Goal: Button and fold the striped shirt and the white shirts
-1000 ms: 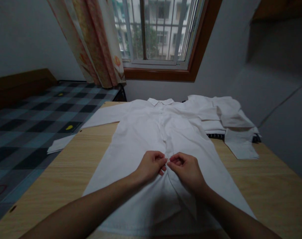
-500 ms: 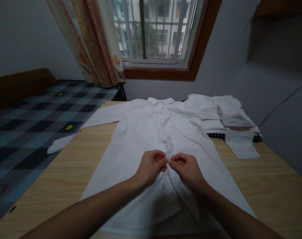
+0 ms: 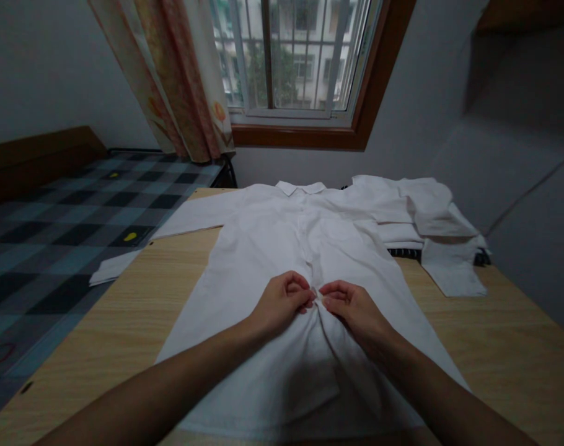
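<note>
A white long-sleeved shirt (image 3: 258, 254) lies front up, its collar toward the window and its hem toward me. Low on the front placket, my left hand (image 3: 286, 300) pinches the shirt's edge between thumb and fingers. Just across from it, my right hand (image 3: 351, 306) grips the opposite edge, fingertips almost touching the left ones. The cloth is drawn up into folds below my fingers. Any button between them is too small or hidden to make out. One sleeve reaches out over the table's left edge.
The shirt rests on a light wooden table (image 3: 170, 297). Folded white cloth (image 3: 431, 210) lies over a dark striped item (image 3: 405, 253) at the back right. A bed with a checked cover (image 3: 77, 229) adjoins on the left. Behind are a curtain (image 3: 184, 80) and a barred window (image 3: 291, 68).
Both hands have risen slightly with the pinched cloth, and the right fingertips have shifted a little to the right. The folds below have changed shape slightly.
</note>
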A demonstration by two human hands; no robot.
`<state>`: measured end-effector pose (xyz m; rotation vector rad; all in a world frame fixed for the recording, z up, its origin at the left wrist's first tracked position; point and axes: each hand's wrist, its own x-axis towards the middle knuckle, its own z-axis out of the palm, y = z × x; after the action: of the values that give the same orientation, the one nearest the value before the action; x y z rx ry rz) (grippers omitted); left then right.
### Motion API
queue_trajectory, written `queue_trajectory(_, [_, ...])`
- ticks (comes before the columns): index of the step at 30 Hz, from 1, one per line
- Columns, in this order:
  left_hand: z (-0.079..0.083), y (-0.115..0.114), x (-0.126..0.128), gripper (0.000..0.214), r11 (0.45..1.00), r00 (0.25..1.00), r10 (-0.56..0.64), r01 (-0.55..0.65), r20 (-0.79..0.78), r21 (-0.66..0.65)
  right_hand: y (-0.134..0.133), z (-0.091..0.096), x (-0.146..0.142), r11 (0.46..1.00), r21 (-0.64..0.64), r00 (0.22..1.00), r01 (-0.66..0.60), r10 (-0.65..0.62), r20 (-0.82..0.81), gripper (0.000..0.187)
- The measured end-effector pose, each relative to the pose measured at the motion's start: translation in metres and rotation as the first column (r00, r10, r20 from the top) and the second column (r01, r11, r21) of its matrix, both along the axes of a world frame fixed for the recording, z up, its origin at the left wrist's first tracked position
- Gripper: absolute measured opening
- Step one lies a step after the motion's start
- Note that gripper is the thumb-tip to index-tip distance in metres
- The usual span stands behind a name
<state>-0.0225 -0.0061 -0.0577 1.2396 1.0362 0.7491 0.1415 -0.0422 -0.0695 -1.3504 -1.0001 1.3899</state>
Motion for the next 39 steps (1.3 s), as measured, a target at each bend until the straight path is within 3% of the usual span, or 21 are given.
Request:
queue_trajectory(2, [0.008, -0.007, -0.009, 0.019, 0.968, 0.981, -0.046, 0.090, -0.187, 0.234, -0.004, 0.005, 0.007, 0.995, 0.103, 0.988, -0.013, -0.003, 0.151, 0.032])
queue_trajectory(3, [0.013, -0.013, -0.015, 0.020, 0.915, 0.953, -0.055, 0.168, -0.299, 0.366, -0.009, 0.009, 0.011, 0.990, 0.133, 0.970, -0.039, 0.005, 0.243, 0.034])
queue_trajectory(5, [0.020, -0.033, -0.028, 0.023, 0.733, 0.856, -0.055, 0.385, -0.515, 0.561, -0.025, 0.014, 0.021, 0.984, 0.126, 0.909, -0.126, 0.064, 0.411, 0.041])
queue_trajectory(8, [0.019, -0.064, -0.041, 0.030, 0.460, 0.648, -0.047, 0.689, -0.760, 0.560, -0.056, 0.013, 0.032, 0.972, 0.058, 0.839, -0.228, 0.166, 0.518, 0.057])
queue_trajectory(10, [0.012, -0.077, -0.046, 0.020, 0.363, 0.505, -0.036, 0.811, -0.863, 0.459, -0.073, 0.009, 0.036, 0.975, 0.051, 0.850, -0.215, 0.162, 0.501, 0.053])
queue_trajectory(12, [0.006, -0.081, -0.048, 0.006, 0.351, 0.433, -0.012, 0.846, -0.901, 0.402, -0.085, 0.009, 0.041, 0.989, 0.068, 0.881, -0.135, 0.089, 0.464, 0.041])
queue_trajectory(13, [0.004, -0.080, -0.048, 0.006, 0.381, 0.435, 0.006, 0.831, -0.900, 0.405, -0.088, 0.011, 0.045, 0.994, 0.080, 0.890, -0.074, 0.030, 0.455, 0.036])
queue_trajectory(15, [0.004, -0.078, -0.049, 0.010, 0.464, 0.483, 0.037, 0.767, -0.875, 0.444, -0.092, 0.018, 0.052, 0.994, 0.095, 0.884, 0.062, -0.098, 0.457, 0.036])
queue_trajectory(17, [0.007, -0.079, -0.049, 0.010, 0.500, 0.521, 0.032, 0.731, -0.853, 0.465, -0.093, 0.028, 0.059, 0.984, 0.080, 0.879, 0.160, -0.179, 0.441, 0.041])
queue_trajectory(20, [0.005, -0.085, -0.041, 0.034, 0.446, 0.458, -0.012, 0.798, -0.889, 0.405, -0.092, 0.042, 0.058, 0.975, 0.108, 0.900, 0.192, -0.219, 0.378, 0.040])
queue_trajectory(22, [0.000, -0.089, -0.035, 0.031, 0.382, 0.377, 0.008, 0.855, -0.926, 0.351, -0.091, 0.047, 0.052, 0.972, 0.178, 0.902, 0.153, -0.211, 0.376, 0.032])
queue_trajectory(24, [-0.002, -0.090, -0.031, 0.013, 0.329, 0.337, 0.019, 0.887, -0.941, 0.324, -0.091, 0.049, 0.044, 0.967, 0.241, 0.894, 0.088, -0.183, 0.409, 0.028])
queue_trajectory(26, [0.004, -0.089, -0.031, 0.002, 0.360, 0.371, 0.006, 0.865, -0.929, 0.348, -0.092, 0.049, 0.038, 0.960, 0.277, 0.882, 0.030, -0.156, 0.445, 0.029])
queue_trajectory(28, [0.015, -0.088, -0.034, 0.002, 0.425, 0.458, -0.036, 0.811, -0.888, 0.401, -0.093, 0.050, 0.036, 0.951, 0.310, 0.861, 0.008, -0.164, 0.481, 0.028])
queue_trajectory(29, [0.022, -0.088, -0.035, 0.002, 0.430, 0.501, -0.073, 0.796, -0.862, 0.426, -0.094, 0.051, 0.036, 0.946, 0.325, 0.850, 0.003, -0.173, 0.497, 0.027])
queue_trajectory(32, [0.037, -0.090, -0.036, 0.005, 0.330, 0.550, -0.223, 0.819, -0.804, 0.469, -0.095, 0.052, 0.035, 0.929, 0.357, 0.830, -0.098, -0.121, 0.544, 0.025])
queue_trajectory(36, [0.046, -0.084, -0.036, 0.005, 0.192, 0.463, -0.360, 0.886, -0.810, 0.422, -0.097, 0.035, 0.025, 0.868, 0.357, 0.768, -0.346, 0.043, 0.639, 0.016])
queue_trajectory(37, [0.049, -0.079, -0.037, 0.006, 0.186, 0.429, -0.400, 0.903, -0.810, 0.387, -0.098, 0.029, 0.022, 0.844, 0.351, 0.740, -0.406, 0.078, 0.668, 0.015])
queue_trajectory(39, [0.058, -0.066, -0.043, 0.008, 0.251, 0.392, -0.459, 0.918, -0.797, 0.307, -0.099, 0.020, 0.015, 0.788, 0.300, 0.656, -0.537, 0.167, 0.736, 0.019])
